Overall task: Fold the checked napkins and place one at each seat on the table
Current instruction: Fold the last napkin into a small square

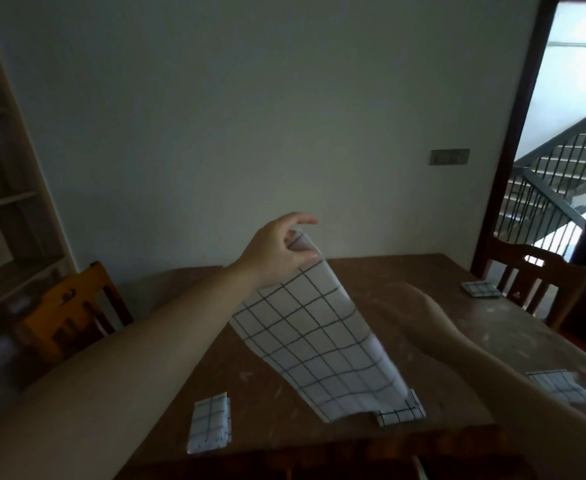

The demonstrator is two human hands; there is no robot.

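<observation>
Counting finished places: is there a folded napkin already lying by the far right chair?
Yes, a folded checked napkin lies on the table corner beside the right chair.

Dim room lit by daylight through the doorway (575, 81) at right; the right hand (419, 306) is motion-blurred, edges warped.

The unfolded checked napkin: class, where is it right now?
In the head view, the unfolded napkin hangs mid-frame over the table, its top pinched by the left hand, its lower edge near a folded napkin.
</observation>
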